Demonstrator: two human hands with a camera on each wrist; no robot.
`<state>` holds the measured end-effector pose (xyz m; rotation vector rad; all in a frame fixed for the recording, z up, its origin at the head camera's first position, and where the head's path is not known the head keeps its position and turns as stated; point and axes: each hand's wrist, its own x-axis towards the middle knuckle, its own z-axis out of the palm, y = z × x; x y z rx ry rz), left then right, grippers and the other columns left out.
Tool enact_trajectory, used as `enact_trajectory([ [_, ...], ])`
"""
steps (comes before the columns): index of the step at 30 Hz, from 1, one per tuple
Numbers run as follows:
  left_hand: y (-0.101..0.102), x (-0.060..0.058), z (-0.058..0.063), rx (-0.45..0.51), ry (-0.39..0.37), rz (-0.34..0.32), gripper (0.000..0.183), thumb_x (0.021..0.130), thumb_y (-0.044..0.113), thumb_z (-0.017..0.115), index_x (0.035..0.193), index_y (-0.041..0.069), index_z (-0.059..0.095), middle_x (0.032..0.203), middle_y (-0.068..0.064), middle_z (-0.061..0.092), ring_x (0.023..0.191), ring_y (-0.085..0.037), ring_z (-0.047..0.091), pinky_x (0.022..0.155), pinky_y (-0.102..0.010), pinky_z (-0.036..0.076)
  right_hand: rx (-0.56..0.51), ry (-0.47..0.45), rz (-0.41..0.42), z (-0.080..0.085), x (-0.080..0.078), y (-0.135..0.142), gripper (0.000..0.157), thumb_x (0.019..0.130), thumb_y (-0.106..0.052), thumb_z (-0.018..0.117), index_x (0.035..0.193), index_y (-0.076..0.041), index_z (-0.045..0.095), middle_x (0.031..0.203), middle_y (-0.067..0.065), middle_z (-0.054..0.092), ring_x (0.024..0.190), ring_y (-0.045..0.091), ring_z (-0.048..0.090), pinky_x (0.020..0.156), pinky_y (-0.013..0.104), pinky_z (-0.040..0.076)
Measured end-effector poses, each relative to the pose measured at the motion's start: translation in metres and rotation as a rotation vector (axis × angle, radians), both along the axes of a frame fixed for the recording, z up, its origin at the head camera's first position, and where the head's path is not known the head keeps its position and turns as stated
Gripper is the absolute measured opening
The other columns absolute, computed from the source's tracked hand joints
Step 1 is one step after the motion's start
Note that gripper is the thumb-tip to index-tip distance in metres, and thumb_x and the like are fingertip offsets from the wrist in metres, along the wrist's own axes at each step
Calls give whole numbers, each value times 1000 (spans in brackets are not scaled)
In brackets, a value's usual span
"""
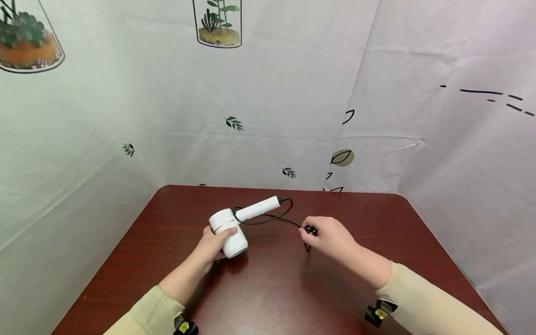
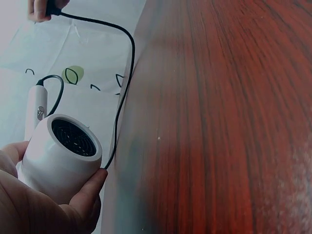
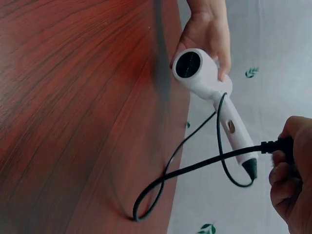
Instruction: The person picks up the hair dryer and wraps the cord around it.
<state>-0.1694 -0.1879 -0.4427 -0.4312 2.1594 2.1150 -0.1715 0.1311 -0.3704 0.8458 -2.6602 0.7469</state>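
A white hair dryer (image 1: pixel 234 243) is gripped round its barrel by my left hand (image 1: pixel 212 244), thumb on top. Its handle (image 1: pixel 257 209) points up and to the right, away from me. In the left wrist view the barrel's dark round grille (image 2: pixel 74 138) faces the camera. My right hand (image 1: pixel 331 236) pinches the black plug (image 1: pixel 311 230) at the cord's end, mostly covered by the fingers. From the handle's tip the black cord (image 3: pixel 195 168) loops round near the barrel and runs to the plug, sagging in a bend.
Under both hands is a dark red wooden table (image 1: pixel 268 298) with rounded far corners. Pale fabric walls (image 1: pixel 268 93) with printed leaves and plant jars stand behind it and on both sides.
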Motion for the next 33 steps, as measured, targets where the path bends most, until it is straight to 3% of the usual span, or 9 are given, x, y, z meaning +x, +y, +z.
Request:
enact_trajectory([
  [5, 3, -1, -2, 0, 10, -5, 90, 90, 31, 71, 147, -4, 12, 129, -27, 44, 99, -28, 62, 72, -41, 56, -44, -96, 91, 1, -2, -12, 9, 91, -26, 71, 86, -29, 65, 61, -20, 54, 52, 0, 45, 54, 23, 43],
  [10, 6, -1, -3, -1, 15, -4, 90, 89, 30, 72, 147, -3, 12, 129, -27, 44, 98, -29, 62, 72, -41, 56, -130, -377, 193, 5, -7, -23, 4, 91, -32, 72, 93, -31, 68, 74, -12, 59, 61, 6, 48, 56, 26, 44],
  [15, 8, 0, -2, -1, 15, -7, 92, 89, 30, 72, 148, -5, 11, 131, -29, 42, 102, -32, 61, 73, -45, 57, -244, -688, 271, 9, -12, -30, 12, 89, -29, 75, 94, -20, 68, 64, -1, 52, 54, 13, 46, 50, 28, 40],
  [18, 9, 0, -3, -6, 10, -10, 90, 89, 29, 72, 148, -4, 12, 131, -28, 43, 102, -31, 61, 74, -45, 57, -287, -812, 305, 13, -15, -34, 19, 87, -23, 77, 100, -12, 67, 66, 7, 57, 58, 27, 57, 51, 35, 49],
  [23, 11, -1, -4, -13, 12, -16, 88, 89, 27, 73, 147, -3, 14, 131, -28, 43, 102, -32, 62, 75, -46, 57, -292, -866, 361, 14, -19, -39, 26, 86, -14, 77, 109, -8, 65, 78, 17, 66, 82, 45, 65, 61, 47, 57],
  [33, 14, 2, -2, -47, 15, -31, 91, 88, 27, 73, 148, -4, 13, 133, -28, 42, 106, -34, 60, 75, -45, 57, -243, -826, 399, 14, -24, -52, 24, 91, -10, 70, 113, -16, 65, 82, 14, 66, 77, 31, 69, 63, 55, 56],
])
